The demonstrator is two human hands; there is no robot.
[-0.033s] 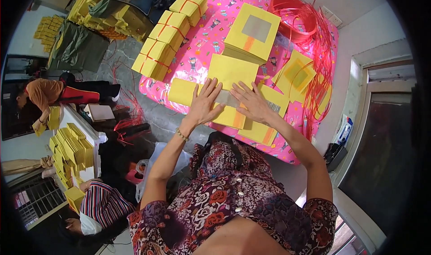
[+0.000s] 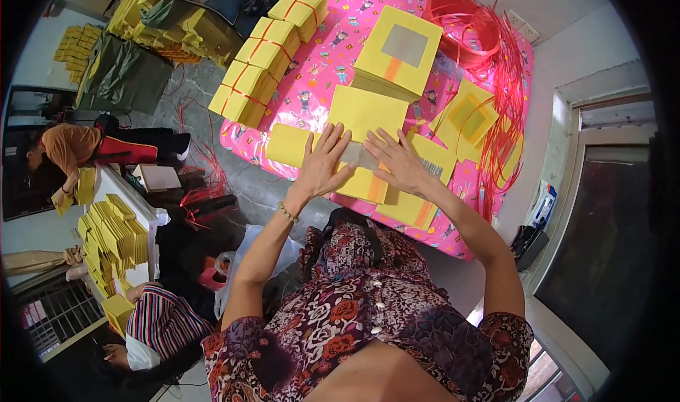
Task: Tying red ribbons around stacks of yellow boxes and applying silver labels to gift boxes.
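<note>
Both palms lie flat on a yellow paper piece (image 2: 365,191) with a grey patch and an orange stripe, at the near edge of the table. My left hand (image 2: 326,160) has its fingers stretched out at the left of the grey patch. On its right side rests my right hand (image 2: 397,162), fingers spread. Just beyond the fingertips a plain yellow sheet (image 2: 368,110) reaches toward a tall stack of yellow paper (image 2: 395,72), whose top shows a grey square. A yellow flap (image 2: 285,144) sticks out to the left. More yellow paper (image 2: 411,214) lies beneath my right wrist.
The table has a pink patterned cover (image 2: 322,69). Tied yellow bundles (image 2: 244,94) line its left edge. A red strap coil (image 2: 464,26) and loose red strips (image 2: 499,111) lie at the right. Two co-workers, one in a striped top (image 2: 166,320), handle yellow paper at the left.
</note>
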